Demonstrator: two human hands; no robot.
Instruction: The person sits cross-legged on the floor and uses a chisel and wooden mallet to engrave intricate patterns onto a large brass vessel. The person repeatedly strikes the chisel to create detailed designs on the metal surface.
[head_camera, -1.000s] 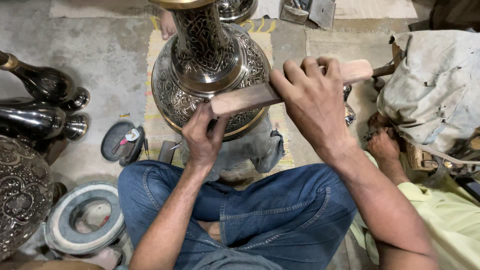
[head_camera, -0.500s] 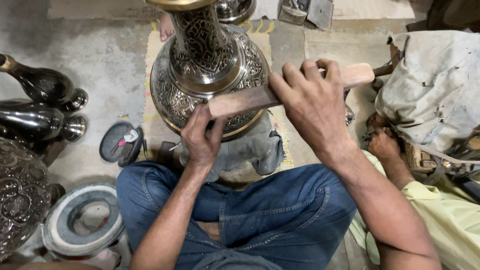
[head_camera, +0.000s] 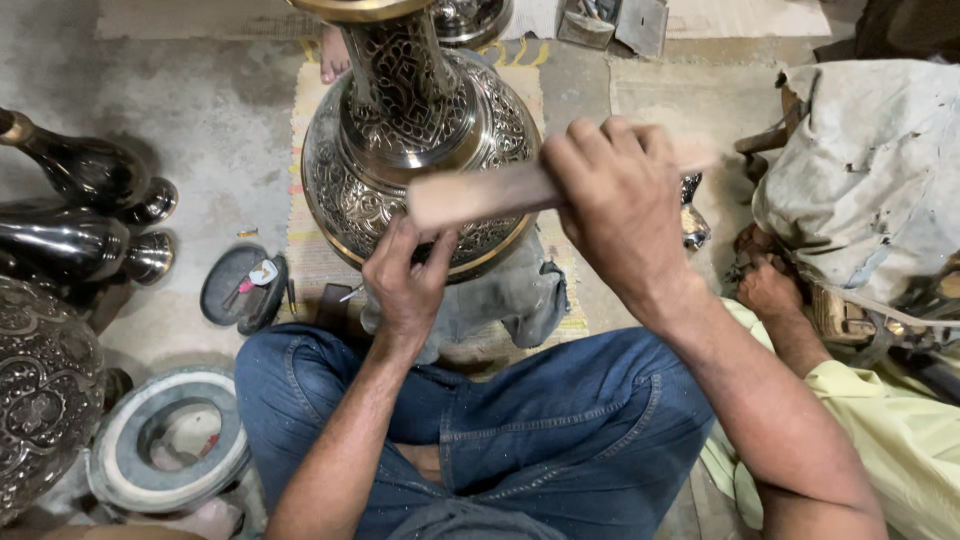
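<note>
A large engraved metal vase (head_camera: 400, 150) stands on a striped mat in front of my crossed legs. My right hand (head_camera: 620, 200) grips a flat wooden mallet (head_camera: 480, 195), blurred, held level over the vase's lower belly. My left hand (head_camera: 410, 285) is closed on a small tool, mostly hidden, and presses against the vase's lower rim just under the mallet's end. A grey cloth (head_camera: 510, 300) is bunched under the vase by my knees.
Dark metal vases (head_camera: 90, 175) lie on the floor at left, with an engraved vessel (head_camera: 40, 390) and a ring-shaped stand (head_camera: 170, 450) below them. A small dark tray (head_camera: 240, 290) sits by the mat. Another person's hand (head_camera: 770, 290) and yellow sleeve are at right, beside a grey sack (head_camera: 870, 180).
The mallet in my right hand has swung slightly and now looks blurred. My left hand stays against the vase's rim. The view has shifted a little.
</note>
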